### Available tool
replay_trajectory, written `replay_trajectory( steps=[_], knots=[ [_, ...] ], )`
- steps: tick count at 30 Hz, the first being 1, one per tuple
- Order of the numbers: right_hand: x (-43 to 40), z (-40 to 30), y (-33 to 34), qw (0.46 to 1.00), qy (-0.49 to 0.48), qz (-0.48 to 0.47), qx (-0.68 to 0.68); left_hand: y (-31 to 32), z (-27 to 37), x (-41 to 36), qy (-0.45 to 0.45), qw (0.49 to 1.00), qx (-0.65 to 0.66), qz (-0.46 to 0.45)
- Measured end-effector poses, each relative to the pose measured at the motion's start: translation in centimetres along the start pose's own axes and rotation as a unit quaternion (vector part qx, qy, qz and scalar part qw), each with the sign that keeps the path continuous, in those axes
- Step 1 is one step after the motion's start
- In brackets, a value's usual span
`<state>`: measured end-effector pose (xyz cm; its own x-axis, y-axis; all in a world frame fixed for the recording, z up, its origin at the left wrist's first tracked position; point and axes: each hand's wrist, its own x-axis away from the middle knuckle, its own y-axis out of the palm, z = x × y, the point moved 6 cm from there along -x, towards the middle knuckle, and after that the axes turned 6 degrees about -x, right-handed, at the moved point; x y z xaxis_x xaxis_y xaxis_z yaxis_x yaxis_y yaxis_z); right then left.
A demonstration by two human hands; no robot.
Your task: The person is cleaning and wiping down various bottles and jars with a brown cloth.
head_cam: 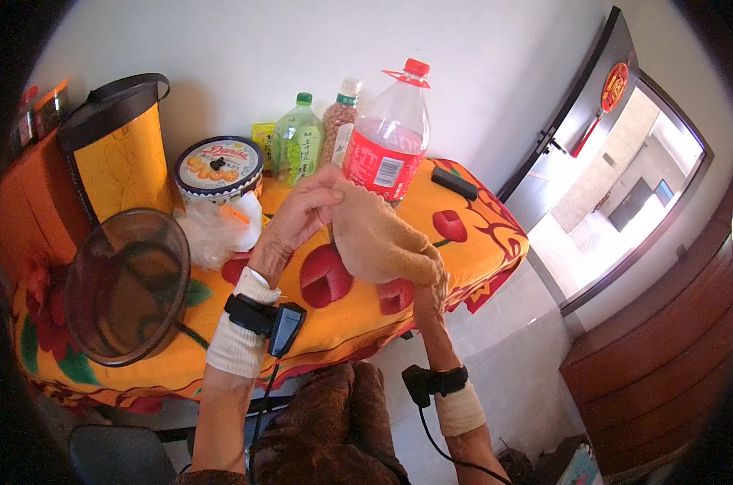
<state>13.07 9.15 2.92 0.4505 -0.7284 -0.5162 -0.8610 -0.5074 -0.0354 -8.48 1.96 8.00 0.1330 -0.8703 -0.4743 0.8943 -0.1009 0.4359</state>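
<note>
A beige-brown fuzzy cloth piece (375, 233), perhaps a sock or a glove, hangs between my two hands over the table. My left hand (309, 206) pinches its upper left edge between thumb and fingers. At the lower right end, my right hand (433, 285) is mostly covered by the fabric; its fingers are hidden, and whether it grips the cloth or sits inside it does not show. Right behind the cloth stands a large clear plastic bottle (383, 154) with a red label and red cap. Both wrists carry pale knitted cuffs and black strapped devices with cables.
On the flowered orange tablecloth (366, 315) are a dark translucent basin (127, 288), a cookie tin (220, 167), a plastic bag (212, 233), a green bottle (297, 142), a bottle of nuts or beans (340, 121) and a black oblong object (454, 183). An open door (575, 121) is at the right.
</note>
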Motion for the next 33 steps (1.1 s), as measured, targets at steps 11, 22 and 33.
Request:
replay_trajectory(
  steps=[11, 22, 33],
  knots=[
    [1.0, -3.8, -1.1, 0.997, 0.030, -0.050, -0.044, -1.9, 0.4, 0.0, 0.014, 0.990, -0.134, 0.051],
    [-0.9, -5.8, -1.6, 0.861, 0.177, -0.047, -0.475, -5.5, -2.0, -0.1, -0.007, 0.925, -0.246, 0.288],
    [-7.7, -3.2, 4.9, 0.967, -0.159, 0.093, 0.174, -1.4, -2.9, -1.1, 0.028, 0.963, -0.250, 0.097]
  ],
)
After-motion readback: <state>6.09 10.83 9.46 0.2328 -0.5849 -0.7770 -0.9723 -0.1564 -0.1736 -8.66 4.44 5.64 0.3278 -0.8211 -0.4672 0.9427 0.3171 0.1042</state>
